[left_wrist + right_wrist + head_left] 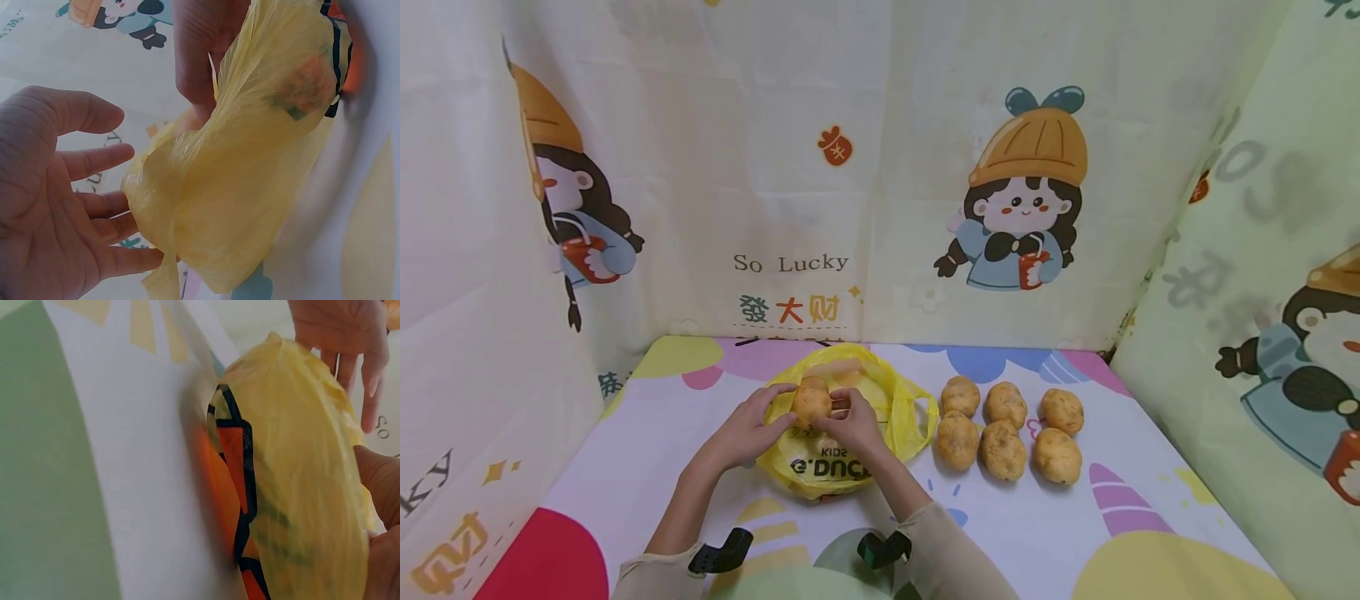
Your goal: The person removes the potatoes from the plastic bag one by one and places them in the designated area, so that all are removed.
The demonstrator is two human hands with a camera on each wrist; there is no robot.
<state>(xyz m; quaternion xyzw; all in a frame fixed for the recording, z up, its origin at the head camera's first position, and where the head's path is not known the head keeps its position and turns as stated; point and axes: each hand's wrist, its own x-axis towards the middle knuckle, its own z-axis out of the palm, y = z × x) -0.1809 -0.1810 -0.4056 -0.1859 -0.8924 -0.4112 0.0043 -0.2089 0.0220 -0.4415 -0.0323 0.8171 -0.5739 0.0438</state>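
A tan potato (812,403) sits at the mouth of a yellow plastic bag (824,477) in the head view. My left hand (752,425) is at the potato's left side, thumb and fingers spread; the left wrist view shows these fingers apart, tips by the bag's side (212,212). My right hand (854,423) pinches the potato's right side between thumb and bent fingers. In the left wrist view the right hand (203,50) reaches behind the bag's edge, which hides its fingertips. The bag covers the potato in the right wrist view.
Several potatoes (1003,450) lie in paired rows on the table to the right of the bag. A patterned cloth (1000,542) covers the tabletop. Printed curtains (790,192) stand behind and at both sides.
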